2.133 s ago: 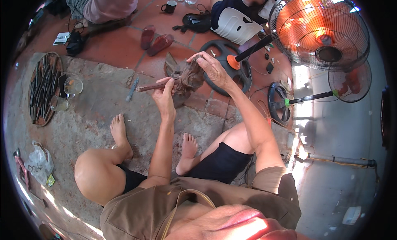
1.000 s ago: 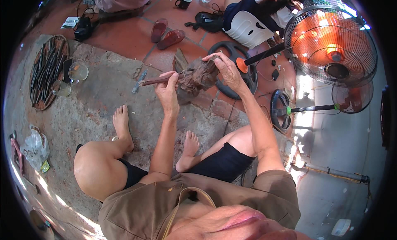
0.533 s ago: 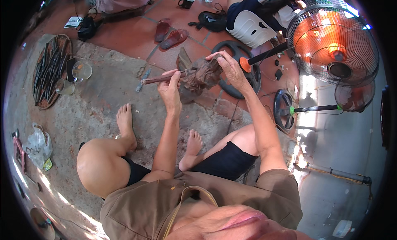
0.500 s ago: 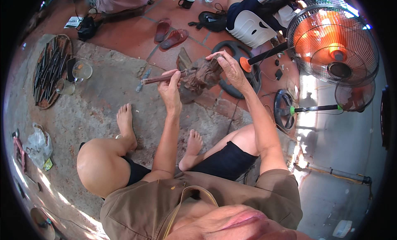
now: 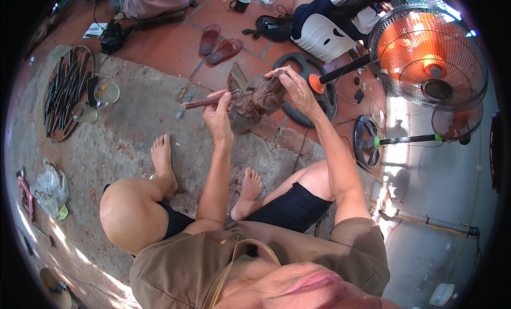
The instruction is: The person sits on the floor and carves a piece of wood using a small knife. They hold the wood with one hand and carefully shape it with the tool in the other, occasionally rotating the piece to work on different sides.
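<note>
My left hand (image 5: pixel 217 116) is closed around a slim brown stick (image 5: pixel 199 102), whose far end meets a dark brown carved wooden piece (image 5: pixel 262 97). The carving has a knobbly, deeply cut surface. My right hand (image 5: pixel 299 89) grips its upper right end, with the fingers over the top. A round block (image 5: pixel 245 122) sits just below the carving, and a flat piece of wood (image 5: pixel 236 75) stands behind it. To the left of the stick's near end, a small bluish strip (image 5: pixel 183 108) lies on the concrete.
An oval tray (image 5: pixel 90 53) of dark rod-like tools lies left, beside a phone (image 5: pixel 91 91) and two glass cups (image 5: pixel 106 92). Two standing fans (image 5: pixel 428 59) are on the right. Red slippers (image 5: pixel 223 51) and a mug (image 5: pixel 240 4) are beyond. Other people sit at the back.
</note>
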Demonstrator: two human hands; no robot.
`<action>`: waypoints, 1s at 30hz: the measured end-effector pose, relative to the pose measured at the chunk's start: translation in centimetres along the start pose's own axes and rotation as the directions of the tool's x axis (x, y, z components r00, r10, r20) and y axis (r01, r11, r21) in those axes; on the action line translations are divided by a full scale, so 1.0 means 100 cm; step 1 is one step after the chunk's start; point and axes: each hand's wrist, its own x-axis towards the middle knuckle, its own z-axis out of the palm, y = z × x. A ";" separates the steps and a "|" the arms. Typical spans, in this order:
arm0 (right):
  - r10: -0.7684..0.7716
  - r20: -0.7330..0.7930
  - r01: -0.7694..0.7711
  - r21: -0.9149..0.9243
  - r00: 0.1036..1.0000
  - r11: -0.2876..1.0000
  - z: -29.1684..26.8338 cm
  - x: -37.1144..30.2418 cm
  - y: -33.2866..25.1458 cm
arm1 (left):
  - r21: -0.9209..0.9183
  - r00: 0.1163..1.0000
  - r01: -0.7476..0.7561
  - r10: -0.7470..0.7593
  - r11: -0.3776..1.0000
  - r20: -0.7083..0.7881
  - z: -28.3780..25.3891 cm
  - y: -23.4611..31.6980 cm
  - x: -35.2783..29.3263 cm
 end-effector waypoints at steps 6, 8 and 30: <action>-0.011 -0.008 0.011 0.006 1.000 1.000 0.001 0.000 -0.001 | -0.001 1.000 0.003 -0.003 1.000 -0.018 0.001 0.003 0.000; -0.017 -0.009 0.017 0.004 1.000 1.000 0.000 0.000 -0.001 | 0.001 1.000 0.005 -0.005 1.000 -0.023 0.001 0.003 0.000; -0.023 -0.011 0.023 -0.007 1.000 1.000 0.001 0.000 -0.001 | -0.012 1.000 0.006 -0.006 1.000 -0.006 -0.001 -0.001 -0.001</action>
